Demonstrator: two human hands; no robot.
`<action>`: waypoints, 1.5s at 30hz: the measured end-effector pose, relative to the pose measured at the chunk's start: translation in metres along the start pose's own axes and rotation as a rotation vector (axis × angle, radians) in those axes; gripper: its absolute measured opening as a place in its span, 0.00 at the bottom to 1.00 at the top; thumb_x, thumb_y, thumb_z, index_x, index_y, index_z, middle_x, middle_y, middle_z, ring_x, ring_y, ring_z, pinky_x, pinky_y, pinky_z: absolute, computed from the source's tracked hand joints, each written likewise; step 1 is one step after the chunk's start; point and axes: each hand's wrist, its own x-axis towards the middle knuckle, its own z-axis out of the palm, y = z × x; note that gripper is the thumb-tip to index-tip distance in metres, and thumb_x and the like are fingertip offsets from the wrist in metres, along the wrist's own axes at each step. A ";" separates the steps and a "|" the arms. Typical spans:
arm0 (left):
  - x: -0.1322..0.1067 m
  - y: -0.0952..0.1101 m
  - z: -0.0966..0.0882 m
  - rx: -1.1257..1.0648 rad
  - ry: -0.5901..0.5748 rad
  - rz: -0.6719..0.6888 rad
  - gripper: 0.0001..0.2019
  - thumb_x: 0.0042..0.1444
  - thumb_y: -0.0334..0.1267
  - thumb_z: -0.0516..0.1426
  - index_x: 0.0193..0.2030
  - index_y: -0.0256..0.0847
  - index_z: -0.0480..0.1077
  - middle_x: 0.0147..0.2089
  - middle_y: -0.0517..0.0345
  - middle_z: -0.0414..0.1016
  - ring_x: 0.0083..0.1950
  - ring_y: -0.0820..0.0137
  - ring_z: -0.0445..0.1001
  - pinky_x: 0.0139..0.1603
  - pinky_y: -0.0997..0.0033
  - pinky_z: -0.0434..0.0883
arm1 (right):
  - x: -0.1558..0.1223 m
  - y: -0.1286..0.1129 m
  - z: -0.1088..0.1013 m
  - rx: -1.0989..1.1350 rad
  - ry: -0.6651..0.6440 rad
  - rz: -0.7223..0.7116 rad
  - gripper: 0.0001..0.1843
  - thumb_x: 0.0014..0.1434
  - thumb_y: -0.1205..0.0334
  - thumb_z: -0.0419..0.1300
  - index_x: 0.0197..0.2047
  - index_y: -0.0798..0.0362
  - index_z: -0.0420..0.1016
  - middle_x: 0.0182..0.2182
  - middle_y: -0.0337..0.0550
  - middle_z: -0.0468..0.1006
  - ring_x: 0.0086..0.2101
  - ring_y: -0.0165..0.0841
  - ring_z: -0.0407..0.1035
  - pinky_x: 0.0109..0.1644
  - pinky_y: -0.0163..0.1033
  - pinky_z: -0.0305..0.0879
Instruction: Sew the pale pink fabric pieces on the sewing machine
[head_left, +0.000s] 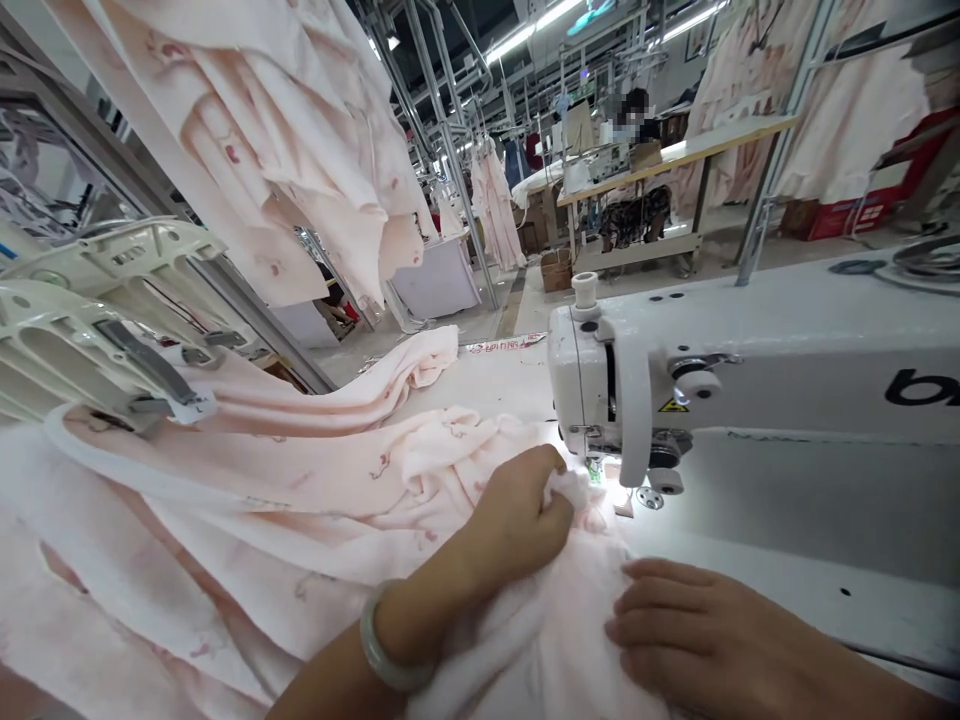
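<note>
Pale pink printed fabric (360, 470) lies in loose folds across the sewing machine bed and runs up to the needle area. My left hand (517, 515), with a bracelet (375, 640) on its wrist, is closed on a bunched bit of this fabric just left of the presser foot. Lower right, my right hand (690, 625) rests on the fabric's edge with its fingers stretched out. The white sewing machine (780, 350) stands above my right hand, its lamp lighting the stitching spot. Folds partly hide the needle area.
At left, pale clamps (120, 340) of a hanger hold more of the fabric. Pink pieces (285, 150) hang overhead. Metal poles (457, 170) rise behind the machine. Farther back, a person (634, 120) sits at another sewing table (720, 140); red boxes (851, 215) stand at right.
</note>
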 end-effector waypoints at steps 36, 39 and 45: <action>-0.009 -0.035 0.014 0.294 -0.291 0.513 0.13 0.61 0.30 0.57 0.49 0.40 0.80 0.50 0.51 0.85 0.56 0.60 0.80 0.71 0.52 0.66 | 0.013 0.023 -0.016 -0.169 -0.082 -0.051 0.23 0.76 0.77 0.46 0.50 0.52 0.81 0.39 0.44 0.87 0.31 0.33 0.75 0.38 0.43 0.68; -0.009 -0.039 0.015 0.331 -0.254 0.634 0.15 0.63 0.30 0.57 0.53 0.36 0.80 0.56 0.47 0.83 0.58 0.60 0.79 0.68 0.55 0.68 | 0.012 0.022 -0.016 -0.148 -0.104 -0.024 0.21 0.75 0.78 0.48 0.51 0.52 0.81 0.39 0.45 0.87 0.32 0.33 0.76 0.38 0.42 0.68; -0.012 -0.037 0.020 0.278 -0.263 0.621 0.13 0.64 0.31 0.56 0.52 0.37 0.79 0.52 0.51 0.84 0.55 0.62 0.79 0.65 0.58 0.69 | 0.010 0.021 -0.015 -0.146 -0.095 -0.034 0.20 0.75 0.76 0.48 0.52 0.53 0.81 0.40 0.45 0.86 0.31 0.33 0.76 0.39 0.42 0.67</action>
